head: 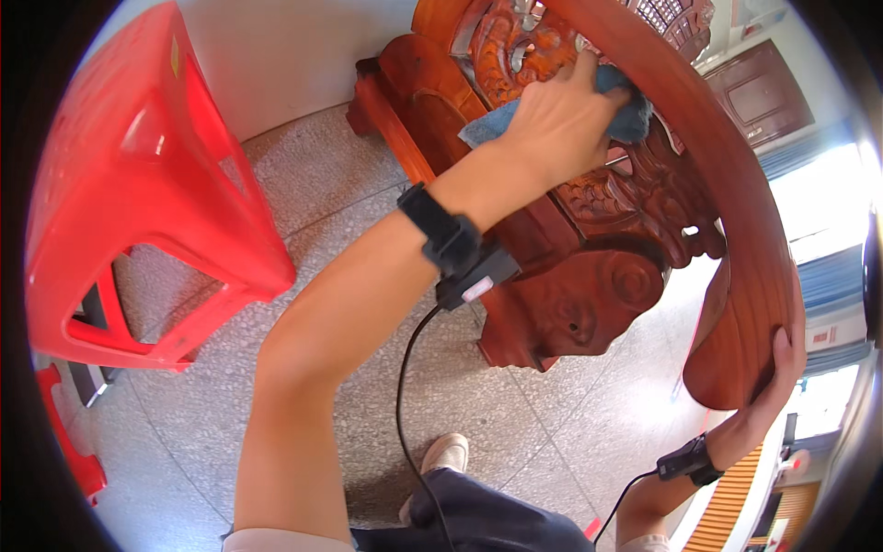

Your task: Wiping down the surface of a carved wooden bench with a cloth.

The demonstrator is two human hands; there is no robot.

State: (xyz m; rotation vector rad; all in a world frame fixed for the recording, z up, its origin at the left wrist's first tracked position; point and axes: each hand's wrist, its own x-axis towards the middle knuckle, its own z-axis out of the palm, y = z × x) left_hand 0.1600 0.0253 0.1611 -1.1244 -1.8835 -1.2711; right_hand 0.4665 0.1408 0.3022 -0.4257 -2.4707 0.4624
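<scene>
My left hand [567, 119] presses a blue cloth [491, 124] against a carved openwork wooden panel [600, 196] with dragon-like, scaled relief. Part of the cloth bunches out beyond my fingers. The panel belongs to a piece of glossy reddish-brown carved wooden furniture [552, 310], apparently a chair or settee. Along its right side runs a broad curved wooden rail [731, 165]. At the rail's rounded lower end, my right hand [783, 372] grips the edge, its thumb on the near face and the other fingers mostly hidden. Each wrist wears a black strap with a cabled device.
A red plastic stool [138, 179] stands on the left, with part of another red plastic item [69, 435] below it. Speckled floor tiles [483, 414] lie underfoot, near my shoe [447, 452]. A brown door [762, 93] and blue curtains [835, 276] are at the right.
</scene>
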